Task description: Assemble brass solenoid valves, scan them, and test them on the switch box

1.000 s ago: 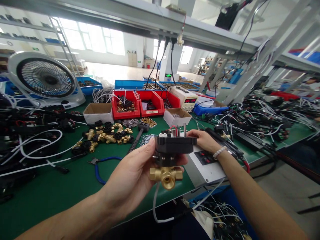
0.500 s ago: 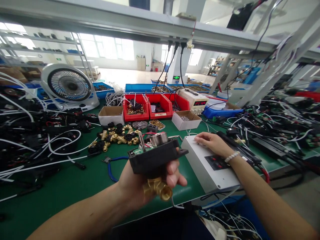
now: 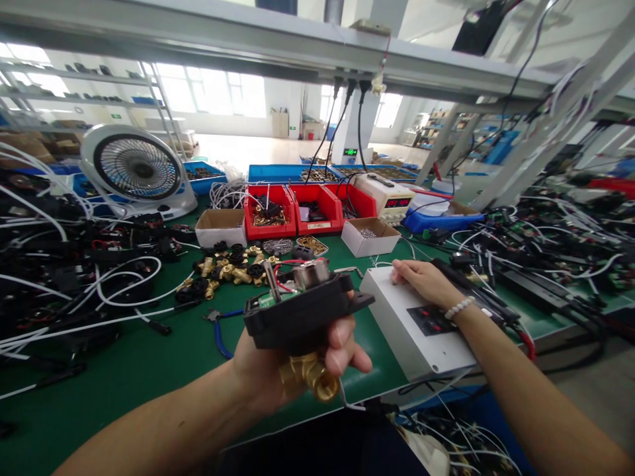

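Note:
My left hand [image 3: 262, 370] is wrapped round a motorized valve [image 3: 297, 317], lifted above the front of the table. Its black plastic housing is open on top, with a green circuit board, a round metal motor and red wires showing. The valve's brass body [image 3: 312, 377] sticks out below, between my thumb side and fingers. My right hand [image 3: 424, 281] rests at the far end of a grey-white control box [image 3: 407, 330]. Its fingers are curled together on the box top; whatever lies under the fingertips is hidden. A black panel with red parts sits beside the wrist.
Blue-handled cutters [image 3: 218, 330] lie left of my hand. Behind are brass fittings [image 3: 238, 268], red bins [image 3: 270, 228], white cartons [image 3: 370, 244] and a power supply [image 3: 384, 195]. Wired assemblies crowd both sides, with a fan [image 3: 141, 168] at left. A shelf beam [image 3: 223, 46] crosses overhead.
The valve has tilted, its left end shifting slightly left and its brass outlet turning a little. My right fingers have curled in and moved slightly right on the control box.

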A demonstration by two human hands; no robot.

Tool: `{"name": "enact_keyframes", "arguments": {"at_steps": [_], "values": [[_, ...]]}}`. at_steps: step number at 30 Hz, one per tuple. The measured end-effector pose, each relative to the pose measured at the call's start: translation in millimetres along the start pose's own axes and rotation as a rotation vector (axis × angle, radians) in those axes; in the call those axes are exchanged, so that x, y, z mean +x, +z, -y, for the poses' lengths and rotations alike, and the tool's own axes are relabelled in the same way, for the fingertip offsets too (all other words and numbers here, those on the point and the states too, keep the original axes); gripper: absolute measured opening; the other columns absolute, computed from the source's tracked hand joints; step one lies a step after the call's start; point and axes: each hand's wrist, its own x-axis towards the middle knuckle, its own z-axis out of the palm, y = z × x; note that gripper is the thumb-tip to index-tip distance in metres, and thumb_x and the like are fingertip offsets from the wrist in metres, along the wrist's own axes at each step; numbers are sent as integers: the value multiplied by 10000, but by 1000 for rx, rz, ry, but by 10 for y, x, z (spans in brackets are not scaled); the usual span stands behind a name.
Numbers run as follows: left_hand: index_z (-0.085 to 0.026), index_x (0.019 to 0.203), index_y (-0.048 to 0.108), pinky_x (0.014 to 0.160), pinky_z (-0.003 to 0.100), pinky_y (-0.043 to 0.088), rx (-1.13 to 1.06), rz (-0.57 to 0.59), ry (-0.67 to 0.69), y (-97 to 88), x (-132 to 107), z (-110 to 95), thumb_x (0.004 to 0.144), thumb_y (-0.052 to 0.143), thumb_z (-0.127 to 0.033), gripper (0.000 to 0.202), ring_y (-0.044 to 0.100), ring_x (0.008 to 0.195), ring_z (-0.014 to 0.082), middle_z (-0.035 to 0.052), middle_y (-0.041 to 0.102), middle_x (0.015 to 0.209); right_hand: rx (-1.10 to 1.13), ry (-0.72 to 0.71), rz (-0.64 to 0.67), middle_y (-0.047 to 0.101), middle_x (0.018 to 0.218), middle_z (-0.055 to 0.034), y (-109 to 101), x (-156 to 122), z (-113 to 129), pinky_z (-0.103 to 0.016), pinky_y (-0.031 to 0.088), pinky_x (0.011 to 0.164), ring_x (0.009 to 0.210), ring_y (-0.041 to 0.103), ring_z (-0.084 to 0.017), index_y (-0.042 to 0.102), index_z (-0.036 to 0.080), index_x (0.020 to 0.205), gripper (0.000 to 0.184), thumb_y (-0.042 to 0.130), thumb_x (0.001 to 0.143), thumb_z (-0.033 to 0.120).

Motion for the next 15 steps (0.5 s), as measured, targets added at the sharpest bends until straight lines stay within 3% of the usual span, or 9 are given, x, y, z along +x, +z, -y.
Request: {"name": "enact_keyframes", "arguments": {"at_steps": [5,15], "values": [[-55,871,683,728,244,578,1,0,7,6,5,-11,882,616,-183,145,653,571,75,8,652,675,13,-1,-14,655,627,-55,4,18,-29,-315,444,656,607,556,-190,611,198,556,726,433,640,897],[-42,862,701,705,252,580,-19,1,24,54,21,-11,894,512,-79,195,634,526,74,16,634,639,39,-5,-11,642,616,-44,5,10,-24,-312,436,657,606,546,-186,624,197,564,715,466,627,891]]}}
